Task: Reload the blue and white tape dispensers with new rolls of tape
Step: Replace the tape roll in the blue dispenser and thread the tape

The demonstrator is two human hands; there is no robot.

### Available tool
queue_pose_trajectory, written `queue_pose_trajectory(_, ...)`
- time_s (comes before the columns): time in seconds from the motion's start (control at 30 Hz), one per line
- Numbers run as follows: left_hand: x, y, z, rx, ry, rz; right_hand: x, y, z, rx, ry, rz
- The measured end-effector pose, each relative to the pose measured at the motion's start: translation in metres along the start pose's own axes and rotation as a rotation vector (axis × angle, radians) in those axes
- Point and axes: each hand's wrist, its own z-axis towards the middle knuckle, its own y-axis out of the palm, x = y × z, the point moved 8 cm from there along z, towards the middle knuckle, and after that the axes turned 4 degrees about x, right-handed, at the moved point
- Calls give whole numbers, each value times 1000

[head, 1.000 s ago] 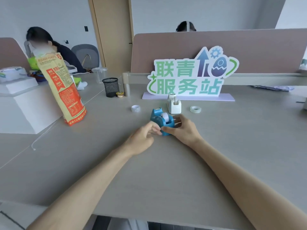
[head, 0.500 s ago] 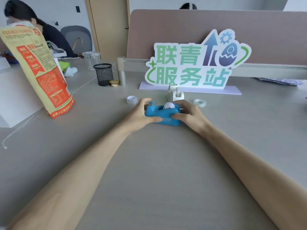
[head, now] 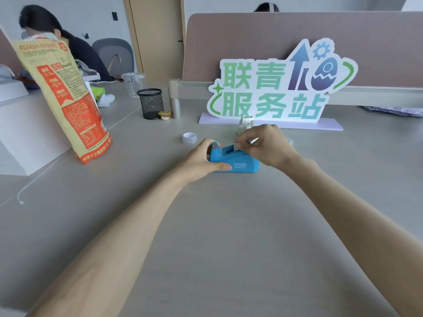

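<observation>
On smooth grey desk point(head: 229, 236), wedge-shaped blue plastic dispenser point(head: 240, 162), left hand point(head: 201, 159) gripping

I find free worktop point(head: 229, 225) near me; farther, the sign point(head: 274, 88) and bag point(head: 68, 106) (at left) block passage.

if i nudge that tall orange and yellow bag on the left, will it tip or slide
It likely tips before it slides: the bag stands tall on a narrow base and leans. Its creased sides look soft, so it would probably buckle where pushed. Its weight cannot be told.
</observation>
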Motion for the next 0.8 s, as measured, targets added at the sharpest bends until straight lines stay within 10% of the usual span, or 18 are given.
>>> queue_pose_trajectory(0.33,-2,-1,0,5,12,31,-7,-1,5,-152,-168,-249)
queue_pose_trajectory(0.53,0,2,3,60,15,71,-12,-10,-33,344,-243,6)
queue_pose_trajectory(0.8,22,-28,-28,395,190,108,-10,1,-65,279,-177,154)
